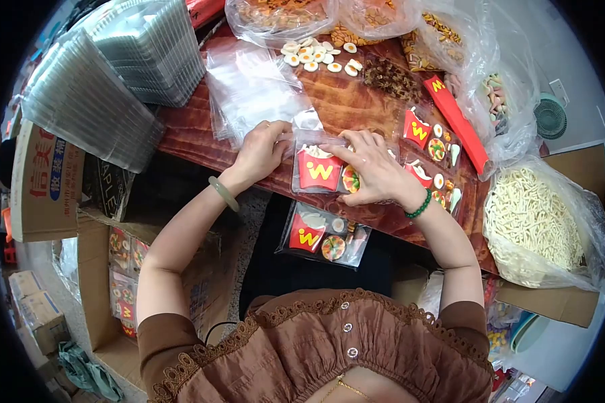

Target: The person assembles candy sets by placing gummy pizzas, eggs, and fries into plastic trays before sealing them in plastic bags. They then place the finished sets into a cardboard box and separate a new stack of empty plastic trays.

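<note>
A clear plastic bag (pixel 319 169) with a red fries box and gummy candies lies flat near the front edge of the brown wooden table (pixel 343 101). My left hand (pixel 261 151) pinches the bag's upper left corner. My right hand (pixel 373 168) presses flat on its right side, fingers spread over the candies. A second filled bag (pixel 324 235) rests on my lap below the table edge. Two more filled bags (pixel 431 138) lie to the right of my right hand.
A pile of empty clear bags (pixel 252 87) lies at the left. Stacked clear plastic trays (pixel 107 74) stand at the far left. Loose egg-shaped gummies (pixel 316 55), a red box strip (pixel 456 119), and big candy bags (pixel 541 221) fill the back and right. A cardboard box (pixel 124 269) holds packed bags.
</note>
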A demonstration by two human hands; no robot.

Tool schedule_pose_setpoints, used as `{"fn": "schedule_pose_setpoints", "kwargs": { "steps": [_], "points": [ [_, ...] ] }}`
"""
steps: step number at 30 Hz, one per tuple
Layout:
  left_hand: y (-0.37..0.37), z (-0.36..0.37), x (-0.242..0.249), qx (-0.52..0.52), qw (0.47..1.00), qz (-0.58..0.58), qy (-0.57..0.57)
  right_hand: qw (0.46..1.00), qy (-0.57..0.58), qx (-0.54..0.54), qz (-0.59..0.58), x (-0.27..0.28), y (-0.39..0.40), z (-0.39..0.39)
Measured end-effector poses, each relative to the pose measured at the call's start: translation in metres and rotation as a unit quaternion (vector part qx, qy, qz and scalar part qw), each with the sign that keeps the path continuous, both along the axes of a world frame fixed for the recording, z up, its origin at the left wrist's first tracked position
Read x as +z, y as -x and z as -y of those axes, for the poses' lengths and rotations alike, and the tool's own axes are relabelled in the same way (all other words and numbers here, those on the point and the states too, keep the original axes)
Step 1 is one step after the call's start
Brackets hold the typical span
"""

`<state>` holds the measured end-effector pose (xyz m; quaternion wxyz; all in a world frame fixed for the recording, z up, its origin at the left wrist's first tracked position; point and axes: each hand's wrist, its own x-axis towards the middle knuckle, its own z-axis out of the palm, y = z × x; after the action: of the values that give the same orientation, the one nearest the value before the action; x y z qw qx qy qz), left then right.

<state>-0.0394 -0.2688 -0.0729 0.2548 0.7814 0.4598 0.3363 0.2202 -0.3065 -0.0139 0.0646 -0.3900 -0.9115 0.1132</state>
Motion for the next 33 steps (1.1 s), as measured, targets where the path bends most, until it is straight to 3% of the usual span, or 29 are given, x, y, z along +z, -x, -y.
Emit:
{"fn": "schedule_pose_setpoints", "kwargs": {
  "steps": [6, 10, 18, 20, 22, 24, 27, 33],
  "points": [
    [-0.005, -0.001, -0.005, -0.058, 0.997, -0.04, -0.016, 0.999, -0.051, 0.001, -0.014, -0.009, 0.001, -0.004],
    [-0.002, 0.003, 0.0, -0.131, 0.991, -0.011, -0.018, 0.999, -0.027, -0.03, 0.008, -0.014, -0.001, -0.006],
    [-0.012, 0.008, 0.006, -0.149, 0.988, -0.018, -0.047, 0.998, 0.019, -0.063, -0.001, -0.007, 0.005, -0.006],
    [-0.01, 0.017, 0.003, -0.049, 0.997, 0.003, -0.061, 0.995, 0.032, -0.085, 0.037, -0.014, 0.005, -0.007],
    [-0.006, 0.026, 0.004, -0.025, 0.995, 0.008, -0.092, 0.993, 0.03, -0.108, 0.028, -0.015, 0.008, -0.005],
    [-0.002, 0.036, 0.007, 0.022, 0.992, -0.067, -0.102, 0.99, 0.03, -0.133, 0.019, -0.018, 0.012, 0.0],
    [-0.009, 0.044, 0.015, 0.004, 0.974, -0.111, -0.198, 0.984, 0.026, -0.172, 0.022, -0.019, 0.021, 0.004],
    [-0.032, 0.043, 0.017, -0.02, 0.973, -0.089, -0.21, 0.965, 0.026, -0.262, 0.017, -0.019, 0.047, 0.007]
  ]
}}
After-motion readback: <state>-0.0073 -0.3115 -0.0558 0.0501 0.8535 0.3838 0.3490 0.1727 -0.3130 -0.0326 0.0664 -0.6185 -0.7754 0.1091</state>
